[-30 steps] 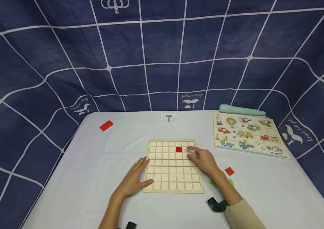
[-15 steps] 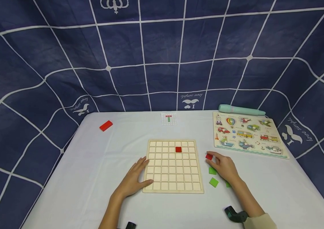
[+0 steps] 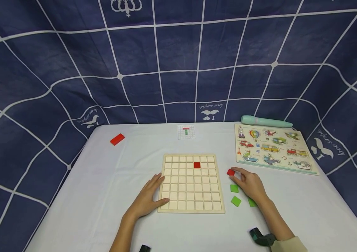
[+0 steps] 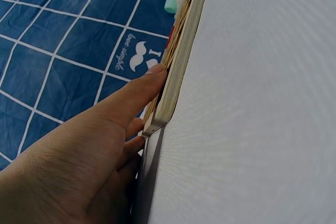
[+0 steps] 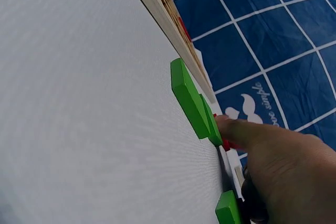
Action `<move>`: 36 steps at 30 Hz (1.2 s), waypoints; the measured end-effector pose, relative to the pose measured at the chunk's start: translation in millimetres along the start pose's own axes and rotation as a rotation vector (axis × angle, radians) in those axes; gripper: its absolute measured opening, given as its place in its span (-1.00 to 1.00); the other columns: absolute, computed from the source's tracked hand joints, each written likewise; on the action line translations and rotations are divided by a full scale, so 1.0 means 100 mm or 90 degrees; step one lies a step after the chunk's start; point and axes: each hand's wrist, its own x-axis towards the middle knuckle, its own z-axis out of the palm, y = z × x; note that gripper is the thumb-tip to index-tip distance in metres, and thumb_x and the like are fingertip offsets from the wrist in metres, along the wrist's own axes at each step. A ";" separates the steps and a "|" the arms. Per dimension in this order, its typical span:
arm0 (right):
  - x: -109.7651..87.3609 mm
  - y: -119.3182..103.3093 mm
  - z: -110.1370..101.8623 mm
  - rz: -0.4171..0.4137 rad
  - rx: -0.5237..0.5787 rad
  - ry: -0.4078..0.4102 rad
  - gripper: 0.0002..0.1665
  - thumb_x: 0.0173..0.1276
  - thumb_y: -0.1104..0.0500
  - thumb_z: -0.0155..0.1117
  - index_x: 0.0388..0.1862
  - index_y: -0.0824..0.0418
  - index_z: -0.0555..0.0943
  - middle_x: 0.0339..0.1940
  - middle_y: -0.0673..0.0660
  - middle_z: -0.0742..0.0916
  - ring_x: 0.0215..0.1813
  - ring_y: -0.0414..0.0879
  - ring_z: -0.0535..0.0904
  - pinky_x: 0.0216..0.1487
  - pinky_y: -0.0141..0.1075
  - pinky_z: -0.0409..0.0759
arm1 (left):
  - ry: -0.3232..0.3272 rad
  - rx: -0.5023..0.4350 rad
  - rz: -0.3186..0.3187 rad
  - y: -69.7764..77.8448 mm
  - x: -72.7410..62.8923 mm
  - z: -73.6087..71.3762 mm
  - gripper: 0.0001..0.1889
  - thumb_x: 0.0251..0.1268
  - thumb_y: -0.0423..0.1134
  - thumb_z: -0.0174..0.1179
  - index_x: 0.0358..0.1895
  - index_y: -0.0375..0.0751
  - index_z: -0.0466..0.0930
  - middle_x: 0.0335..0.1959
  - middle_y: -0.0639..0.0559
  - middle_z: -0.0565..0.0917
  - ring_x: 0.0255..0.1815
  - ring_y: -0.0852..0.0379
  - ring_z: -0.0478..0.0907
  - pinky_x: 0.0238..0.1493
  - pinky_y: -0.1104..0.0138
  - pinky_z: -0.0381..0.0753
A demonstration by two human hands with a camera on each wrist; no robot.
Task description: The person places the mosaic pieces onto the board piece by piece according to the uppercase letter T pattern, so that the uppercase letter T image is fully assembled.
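A wooden grid board (image 3: 194, 211) lies on the white table, a red square tile (image 3: 196, 165) set in one of its upper cells. My left hand (image 3: 148, 196) rests on the board's left edge, fingers extended and thumb over the lower left corner. In the left wrist view the thumb (image 4: 139, 93) lies along the board's edge. Right of the board, my right hand (image 3: 250, 183) pinches another red tile (image 3: 230, 172) between thumb and index finger. Green tiles (image 3: 236, 201) lie close below that hand, one partly behind the wrist.
A small pattern card (image 3: 186, 132) with a red and green T lies behind the board. Red pieces (image 3: 117, 139) lie at the far left. A picture puzzle board (image 3: 273, 148) and a mint-green tube (image 3: 266, 121) are at the back right, before a blue checked curtain (image 3: 178, 84).
My right hand has drawn back from the board's upper right to the red tile beside it. The green tiles have come into fuller view. My left hand stays put.
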 end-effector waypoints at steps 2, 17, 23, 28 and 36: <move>0.00 0.00 0.00 0.006 -0.007 -0.009 -0.56 0.11 0.03 0.41 -0.03 0.16 0.64 -0.81 -0.11 0.30 -0.72 -0.24 0.16 -0.71 -0.39 0.09 | -0.001 0.001 0.000 0.00 0.00 0.00 -0.11 0.02 0.20 0.27 0.41 -0.08 0.15 0.45 0.03 0.06 0.46 0.07 -0.12 0.39 0.09 -0.08; 0.00 0.01 0.01 0.010 -0.003 -0.004 -0.63 0.14 0.08 0.39 -0.07 0.16 0.65 -0.80 -0.09 0.30 -0.72 -0.22 0.16 -0.71 -0.38 0.09 | 0.001 0.001 0.001 0.01 0.00 0.01 -0.11 0.02 0.21 0.26 0.40 -0.08 0.15 0.45 0.03 0.07 0.45 0.07 -0.11 0.39 0.10 -0.08; 0.02 -0.05 0.02 0.002 0.020 -0.009 -0.65 0.16 0.04 0.37 -0.07 0.11 0.65 -0.80 -0.11 0.30 -0.73 -0.25 0.16 -0.73 -0.40 0.11 | 0.001 -0.002 0.002 0.01 0.00 0.00 -0.11 0.02 0.20 0.26 0.40 -0.11 0.16 0.45 0.01 0.07 0.45 0.07 -0.12 0.40 0.10 -0.09; 0.07 -0.17 0.10 -0.023 0.039 -0.027 -0.65 0.17 0.01 0.36 -0.06 0.07 0.65 -0.82 -0.15 0.29 -0.74 -0.29 0.14 -0.73 -0.42 0.09 | 0.002 -0.007 0.000 0.01 0.00 0.00 -0.10 0.02 0.21 0.26 0.40 -0.11 0.16 0.45 0.01 0.07 0.45 0.05 -0.11 0.40 0.11 -0.11; 0.20 -0.53 0.38 -0.097 0.085 -0.054 -0.65 0.18 0.02 0.35 -0.05 0.08 0.65 -0.83 -0.20 0.26 -0.74 -0.35 0.08 -0.72 -0.45 0.05 | -0.001 -0.009 0.001 0.01 0.00 -0.01 -0.10 0.02 0.22 0.26 0.41 -0.09 0.15 0.45 0.01 0.06 0.45 0.04 -0.12 0.39 0.07 -0.10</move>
